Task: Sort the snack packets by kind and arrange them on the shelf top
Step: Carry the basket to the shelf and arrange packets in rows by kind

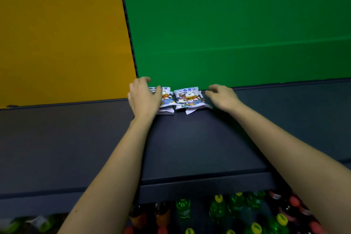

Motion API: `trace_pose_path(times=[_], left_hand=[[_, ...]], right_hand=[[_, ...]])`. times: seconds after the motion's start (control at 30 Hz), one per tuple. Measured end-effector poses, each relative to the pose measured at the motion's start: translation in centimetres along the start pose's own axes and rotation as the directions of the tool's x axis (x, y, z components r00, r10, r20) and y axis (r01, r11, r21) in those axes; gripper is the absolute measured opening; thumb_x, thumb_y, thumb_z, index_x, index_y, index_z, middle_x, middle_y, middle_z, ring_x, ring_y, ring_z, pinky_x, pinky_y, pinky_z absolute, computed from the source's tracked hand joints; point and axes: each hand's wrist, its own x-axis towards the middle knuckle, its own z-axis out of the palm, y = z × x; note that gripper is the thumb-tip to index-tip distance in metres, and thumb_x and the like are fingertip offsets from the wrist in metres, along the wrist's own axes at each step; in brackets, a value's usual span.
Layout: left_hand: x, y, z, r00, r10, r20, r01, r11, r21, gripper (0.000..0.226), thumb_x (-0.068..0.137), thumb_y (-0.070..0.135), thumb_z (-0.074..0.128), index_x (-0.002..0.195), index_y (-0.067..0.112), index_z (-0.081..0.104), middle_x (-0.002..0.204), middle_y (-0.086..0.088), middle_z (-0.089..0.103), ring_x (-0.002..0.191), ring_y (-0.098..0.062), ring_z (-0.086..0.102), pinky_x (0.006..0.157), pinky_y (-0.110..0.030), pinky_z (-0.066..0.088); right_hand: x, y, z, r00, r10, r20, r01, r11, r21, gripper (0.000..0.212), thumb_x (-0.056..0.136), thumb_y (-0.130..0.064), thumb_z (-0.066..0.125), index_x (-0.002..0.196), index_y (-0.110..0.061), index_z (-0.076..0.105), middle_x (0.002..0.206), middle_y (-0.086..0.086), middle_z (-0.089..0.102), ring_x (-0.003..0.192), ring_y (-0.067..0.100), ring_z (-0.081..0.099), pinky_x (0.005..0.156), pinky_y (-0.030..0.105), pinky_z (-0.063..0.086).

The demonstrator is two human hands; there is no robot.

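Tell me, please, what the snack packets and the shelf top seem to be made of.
The snack packets look like thin plastic film, white, printed with cartoons and slightly glossy; the flat sealed ends sticking out at the front suggest this. The shelf top is dark blue-grey with a matte, even surface and a straight front edge, so probably painted metal, though coated board is possible.

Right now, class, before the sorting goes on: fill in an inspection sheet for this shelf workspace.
Surface: dark blue shelf top.
Job's things: left packet stack and right packet stack, same white cartoon print, side by side at the back.
Clutter: nothing seen.
Hands: left hand lies over left stack, grip unclear; right hand loosely curled beside right stack, holding nothing.
Cables: nothing seen.
Surroundings: yellow panel and green panel behind; bottles below the shelf.
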Motion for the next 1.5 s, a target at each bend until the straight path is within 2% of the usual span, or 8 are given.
trace_pose_path(times=[0.13, 0.3, 0.43, 0.63, 0.87, 1.17, 1.37, 1.5], left_hand=[[-1.8, 2.8, -1.8, 0.957, 0.289, 0.036, -0.290, 0.956, 0.031, 0.017, 0.087, 0.022, 0.051, 0.096, 0.013, 0.063, 0.099, -0.001, 0.068, 0.092, -0.026, 0.058, 0.069, -0.030, 0.036], [-6.7, 6.5, -2.8, 0.815, 0.522, 0.253, -0.554, 0.830, 0.073, 0.018, 0.088, 0.027, 0.049, 0.091, 0.016, 0.063, 0.094, -0.003, 0.070, 0.091, -0.032, 0.061, 0.065, -0.034, 0.037], [-12.1, 9.8, -3.4, 0.739, 0.612, 0.284, -0.634, 0.773, -0.017, 0.018, 0.088, 0.031, 0.052, 0.093, 0.017, 0.063, 0.091, -0.004, 0.069, 0.093, -0.031, 0.061, 0.067, -0.035, 0.041], [-21.7, 13.5, -2.9, 0.651, 0.707, 0.276, -0.714, 0.694, -0.095, 0.011, 0.085, 0.027, 0.061, 0.085, 0.016, 0.061, 0.083, -0.004, 0.068, 0.084, -0.032, 0.063, 0.058, -0.029, 0.030], [-35.5, 18.1, -0.2, 0.631, 0.617, 0.470, -0.617, 0.767, -0.177, 0.013, 0.084, 0.029, 0.063, 0.090, 0.018, 0.064, 0.086, -0.001, 0.069, 0.089, -0.031, 0.064, 0.066, -0.035, 0.045], [-52.8, 22.8, 4.1, 0.527, 0.539, 0.657, -0.573, 0.796, -0.194, 0.014, 0.086, 0.029, 0.061, 0.087, 0.016, 0.064, 0.085, -0.001, 0.070, 0.082, -0.032, 0.065, 0.058, -0.030, 0.038], [-59.1, 23.9, 7.6, 0.513, 0.452, 0.729, -0.539, 0.831, -0.136, 0.018, 0.087, 0.030, 0.056, 0.080, 0.016, 0.064, 0.075, -0.002, 0.071, 0.072, -0.032, 0.065, 0.055, -0.031, 0.039], [-63.2, 25.0, 10.9, 0.526, 0.319, 0.788, -0.451, 0.890, -0.059, 0.010, 0.085, 0.025, 0.060, 0.081, 0.017, 0.063, 0.079, -0.004, 0.071, 0.080, -0.035, 0.065, 0.062, -0.035, 0.043]], right_hand=[[-4.2, 1.5, -3.4, 0.997, -0.079, -0.027, 0.074, 0.985, -0.154, 0.030, 0.090, -0.031, 0.051, 0.116, -0.024, 0.064, 0.125, 0.003, 0.064, 0.118, 0.027, 0.056, 0.101, 0.039, 0.044], [-12.4, 4.2, -8.3, 0.984, -0.106, -0.144, 0.078, 0.979, -0.189, 0.023, 0.089, -0.031, 0.053, 0.106, -0.028, 0.067, 0.109, -0.003, 0.069, 0.107, 0.024, 0.060, 0.096, 0.041, 0.047], [-20.4, 7.9, -13.0, 0.958, -0.083, -0.275, 0.034, 0.984, -0.178, 0.019, 0.088, -0.030, 0.055, 0.102, -0.028, 0.067, 0.100, -0.007, 0.070, 0.099, 0.016, 0.063, 0.092, 0.043, 0.048], [-34.3, 16.7, -19.5, 0.905, 0.081, -0.418, -0.209, 0.940, -0.269, 0.021, 0.087, -0.027, 0.058, 0.106, -0.025, 0.066, 0.104, -0.003, 0.070, 0.099, 0.020, 0.064, 0.084, 0.042, 0.051], [-50.7, 27.2, -24.0, 0.819, 0.282, -0.500, -0.445, 0.862, -0.242, 0.019, 0.085, -0.020, 0.061, 0.102, -0.026, 0.066, 0.100, -0.002, 0.070, 0.094, 0.026, 0.065, 0.078, 0.043, 0.053], [-63.6, 38.5, -25.6, 0.791, 0.520, -0.322, -0.602, 0.757, -0.256, 0.023, 0.087, -0.023, 0.059, 0.109, -0.027, 0.064, 0.105, -0.003, 0.065, 0.090, 0.021, 0.062, 0.072, 0.031, 0.046], [-66.5, 45.6, -26.3, 0.781, 0.593, -0.194, -0.624, 0.740, -0.252, 0.023, 0.087, -0.025, 0.058, 0.109, -0.031, 0.063, 0.106, -0.005, 0.064, 0.085, 0.022, 0.063, 0.074, 0.032, 0.046], [-65.9, 51.9, -25.9, 0.783, 0.616, -0.087, -0.616, 0.749, -0.243, 0.024, 0.086, -0.022, 0.059, 0.108, -0.029, 0.064, 0.109, -0.004, 0.066, 0.094, 0.021, 0.065, 0.077, 0.033, 0.048]])
